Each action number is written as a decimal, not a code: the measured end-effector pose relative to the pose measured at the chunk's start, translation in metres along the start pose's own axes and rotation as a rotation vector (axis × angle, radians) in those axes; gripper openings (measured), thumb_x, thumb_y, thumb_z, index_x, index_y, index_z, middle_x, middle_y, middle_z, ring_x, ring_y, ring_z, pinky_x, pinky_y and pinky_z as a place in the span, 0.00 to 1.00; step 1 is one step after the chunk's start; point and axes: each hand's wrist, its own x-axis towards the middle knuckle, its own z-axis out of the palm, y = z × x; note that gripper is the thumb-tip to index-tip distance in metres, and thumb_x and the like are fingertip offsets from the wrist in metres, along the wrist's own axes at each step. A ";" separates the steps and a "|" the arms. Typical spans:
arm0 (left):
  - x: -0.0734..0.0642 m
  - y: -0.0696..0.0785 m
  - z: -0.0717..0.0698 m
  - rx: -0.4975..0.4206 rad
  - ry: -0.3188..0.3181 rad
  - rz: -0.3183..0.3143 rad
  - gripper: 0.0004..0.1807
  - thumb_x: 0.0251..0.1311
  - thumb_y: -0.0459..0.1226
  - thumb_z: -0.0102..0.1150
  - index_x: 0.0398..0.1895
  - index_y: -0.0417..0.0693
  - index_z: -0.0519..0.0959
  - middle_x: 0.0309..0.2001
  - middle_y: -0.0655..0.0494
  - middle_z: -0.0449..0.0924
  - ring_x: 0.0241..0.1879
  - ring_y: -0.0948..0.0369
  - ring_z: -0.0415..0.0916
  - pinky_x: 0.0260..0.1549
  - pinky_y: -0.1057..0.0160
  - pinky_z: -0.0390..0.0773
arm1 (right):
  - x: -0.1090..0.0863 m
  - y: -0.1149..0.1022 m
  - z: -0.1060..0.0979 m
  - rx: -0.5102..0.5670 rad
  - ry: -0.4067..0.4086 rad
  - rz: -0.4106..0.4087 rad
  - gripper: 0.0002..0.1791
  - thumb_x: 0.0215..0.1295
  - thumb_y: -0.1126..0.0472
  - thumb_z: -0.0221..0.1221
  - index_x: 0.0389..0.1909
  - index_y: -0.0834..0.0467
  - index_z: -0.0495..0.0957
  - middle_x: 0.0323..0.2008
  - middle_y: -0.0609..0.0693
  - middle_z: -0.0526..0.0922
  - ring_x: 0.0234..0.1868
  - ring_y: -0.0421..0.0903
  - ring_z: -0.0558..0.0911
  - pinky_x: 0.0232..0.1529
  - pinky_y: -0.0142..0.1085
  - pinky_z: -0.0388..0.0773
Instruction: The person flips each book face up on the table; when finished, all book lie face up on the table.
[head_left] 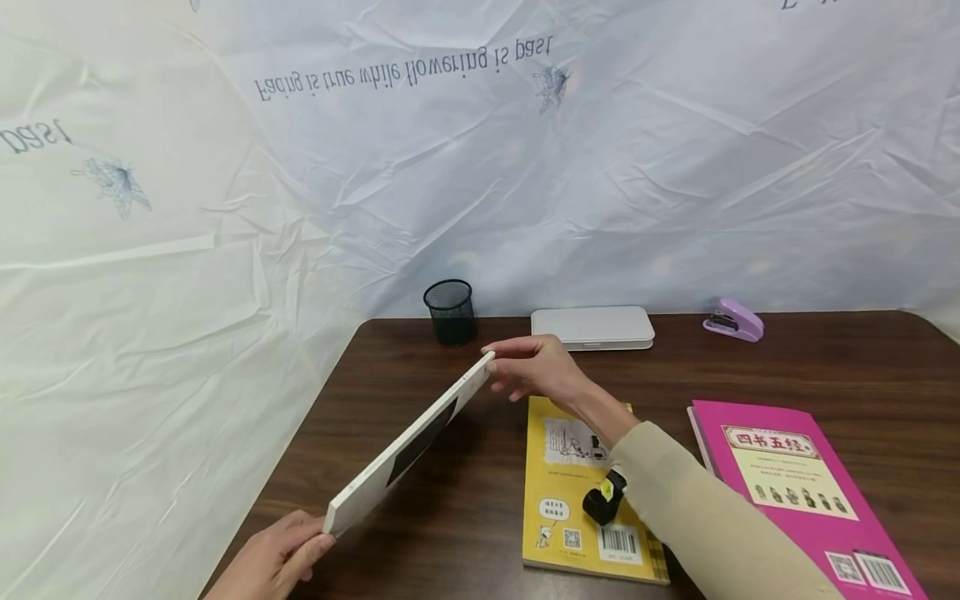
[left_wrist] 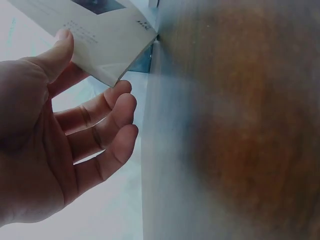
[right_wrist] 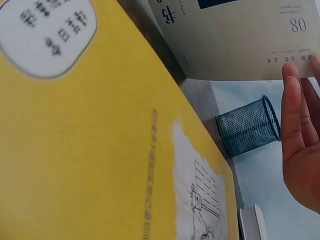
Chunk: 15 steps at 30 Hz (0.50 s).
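Note:
A thin white book (head_left: 422,443) with a dark patch on its cover is held tilted above the table, one long edge raised. My left hand (head_left: 274,553) pinches its near corner; in the left wrist view the thumb lies on the cover (left_wrist: 95,42) and the other fingers are bent, partly below it. At the far corner my right hand (head_left: 542,368) pinches the book between thumb and fingers. Printed characters and "08" show on the cover (right_wrist: 240,45) in the right wrist view. Beneath the right forearm lies a yellow book (head_left: 558,487), partly hidden.
A black mesh pen cup (head_left: 452,312), a white flat case (head_left: 592,327) and a purple stapler (head_left: 737,320) stand along the back edge of the dark wooden table (head_left: 337,417). A pink book (head_left: 795,450) lies at right. White sheeting (head_left: 600,183) hangs behind and at left.

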 end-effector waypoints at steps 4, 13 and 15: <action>0.001 0.004 0.002 0.043 0.079 -0.024 0.06 0.72 0.31 0.62 0.39 0.49 0.86 0.31 0.72 0.75 0.24 0.82 0.67 0.20 0.70 0.68 | 0.000 -0.001 0.001 0.015 0.019 0.004 0.22 0.70 0.62 0.69 0.63 0.61 0.84 0.46 0.54 0.92 0.35 0.45 0.91 0.35 0.37 0.89; 0.005 0.011 0.003 0.100 0.197 -0.117 0.06 0.66 0.30 0.68 0.33 0.51 0.87 0.35 0.68 0.78 0.29 0.81 0.68 0.23 0.69 0.71 | 0.002 -0.006 0.005 0.069 0.037 0.006 0.22 0.69 0.66 0.69 0.62 0.66 0.83 0.38 0.52 0.91 0.30 0.43 0.88 0.36 0.37 0.89; 0.005 0.013 0.002 0.114 0.227 -0.145 0.05 0.64 0.30 0.69 0.34 0.51 0.89 0.38 0.64 0.80 0.32 0.81 0.68 0.24 0.69 0.71 | 0.002 -0.008 0.006 0.074 0.044 0.000 0.21 0.68 0.66 0.69 0.61 0.66 0.83 0.36 0.52 0.90 0.29 0.43 0.87 0.35 0.37 0.89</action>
